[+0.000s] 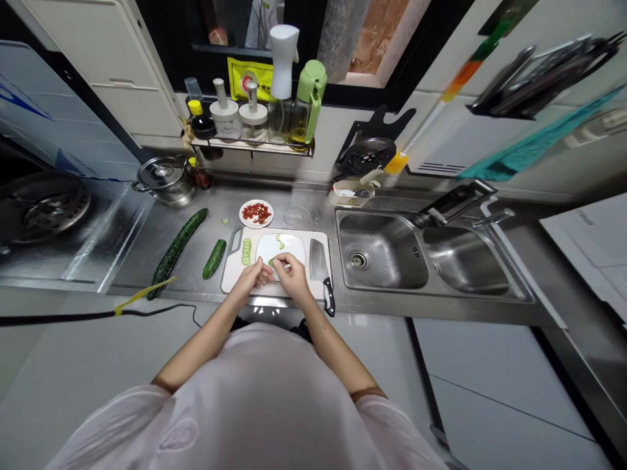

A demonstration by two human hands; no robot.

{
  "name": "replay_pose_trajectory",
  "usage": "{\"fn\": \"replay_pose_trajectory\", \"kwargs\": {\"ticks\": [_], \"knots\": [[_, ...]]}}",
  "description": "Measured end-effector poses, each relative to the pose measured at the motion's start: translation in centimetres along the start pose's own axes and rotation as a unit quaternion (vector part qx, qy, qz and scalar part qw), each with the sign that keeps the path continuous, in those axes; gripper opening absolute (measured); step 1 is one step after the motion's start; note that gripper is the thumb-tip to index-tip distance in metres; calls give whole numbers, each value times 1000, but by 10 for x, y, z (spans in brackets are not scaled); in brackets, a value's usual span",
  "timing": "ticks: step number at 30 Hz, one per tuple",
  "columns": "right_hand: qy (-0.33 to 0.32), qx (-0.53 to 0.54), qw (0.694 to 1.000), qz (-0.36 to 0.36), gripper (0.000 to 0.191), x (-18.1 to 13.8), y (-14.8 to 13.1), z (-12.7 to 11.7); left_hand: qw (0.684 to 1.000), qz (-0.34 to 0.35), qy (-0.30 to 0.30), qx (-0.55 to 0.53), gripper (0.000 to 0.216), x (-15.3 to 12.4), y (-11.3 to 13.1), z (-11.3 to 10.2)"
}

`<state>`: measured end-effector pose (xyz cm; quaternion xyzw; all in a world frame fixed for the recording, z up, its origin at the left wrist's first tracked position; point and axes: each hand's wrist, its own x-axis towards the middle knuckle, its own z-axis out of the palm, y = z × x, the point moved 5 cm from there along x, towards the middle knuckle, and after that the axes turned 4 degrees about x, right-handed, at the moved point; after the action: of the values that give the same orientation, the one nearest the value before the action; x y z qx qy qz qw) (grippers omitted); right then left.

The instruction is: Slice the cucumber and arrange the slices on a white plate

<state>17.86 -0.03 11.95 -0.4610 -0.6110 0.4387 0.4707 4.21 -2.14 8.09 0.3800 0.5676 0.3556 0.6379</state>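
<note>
Over a white plate on the white cutting board, my right hand pinches a thin cucumber slice. My left hand hovers beside it with fingers loosely bent and apart, nothing visible in them. A few pale green cucumber slices lie on the plate. To its left, several overlapping slices form a row on the board. A kitchen knife rests along the board's right side, its black handle toward me. A cut cucumber piece and a long whole cucumber lie left of the board.
Behind the board sits a small plate of chopped red pieces. A lidded pot stands back left, below a rack of bottles and jars. The double sink is on the right. A dark cable crosses the left foreground.
</note>
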Motion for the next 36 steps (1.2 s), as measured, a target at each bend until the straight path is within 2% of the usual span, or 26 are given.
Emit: {"fn": "replay_pose_trajectory", "kwargs": {"ticks": [2,4,9,15,24,31,36], "knots": [[-5,-5,1000,-14,18,1,-3,-1,997,-45,-45,-34,64,-2,-4,4],[-15,-12,999,-25,16,1,-6,-1,994,-65,-62,-67,63,-2,-5,7],[-43,-39,997,-51,15,-1,-11,1,989,-86,-49,-106,53,-2,-3,6],[-68,-65,993,-72,16,-4,-14,0,987,-76,-32,-136,40,-2,-1,0],[-42,-47,997,-45,15,-4,-8,-3,987,-13,-13,-157,41,-2,14,-9],[-32,22,999,17,17,-5,2,0,991,60,11,-120,45,-1,20,-10],[-22,34,998,46,21,-6,10,0,991,102,30,-86,43,1,21,-11]]}}
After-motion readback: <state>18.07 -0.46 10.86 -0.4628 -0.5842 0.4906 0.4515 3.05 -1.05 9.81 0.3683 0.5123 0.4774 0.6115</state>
